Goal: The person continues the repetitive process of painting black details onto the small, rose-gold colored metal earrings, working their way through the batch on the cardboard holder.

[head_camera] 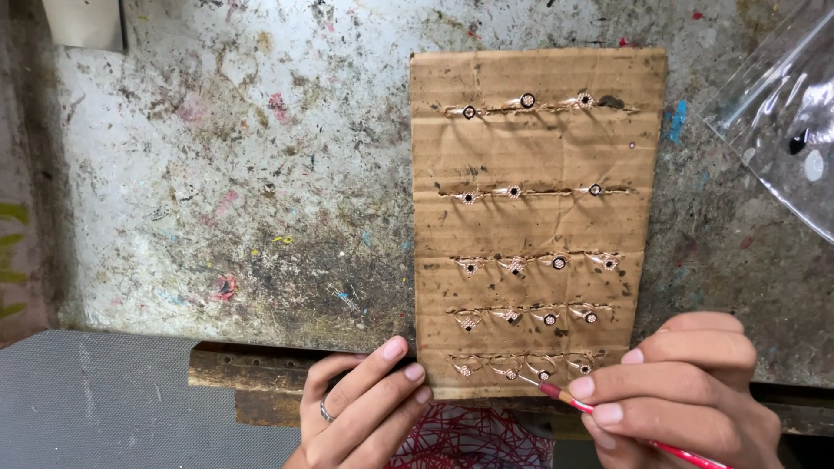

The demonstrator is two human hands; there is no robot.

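A flat sheet of brown corrugated cardboard (534, 217) is lying on the counter (243, 191), a rough grey slab that is showing scratches, dark grime and flecks of pink, blue and yellow paint. The cardboard is creased and slit in five rows, and small rose-gold rings (521, 265) are sitting wedged in those slits, their round or square tops facing up, some set with dark stones and others with pale glittering faces. The left hand (360, 408) is resting at the sheet's lower left corner, its fingers (395, 352) lying close together and slightly curled with the tips touching the cardboard edge; a thin silvery band is showing on one finger. The right hand (686, 391) is curling at the lower right corner, its fingers (599, 386) pressing together and pinching a slim red brush handle (608, 417), whose fine pale tip is touching a ring in the bottom row (543, 373). A crinkled clear plastic bag (782, 113) is lying at the upper right, apart from the sheet, with a few small dark and white bits inside. Below the counter's worn wooden edge (252, 373), a grey textured mat (95, 399) is stretching to the left, and red-and-white patterned cloth (473, 439) is showing between the hands
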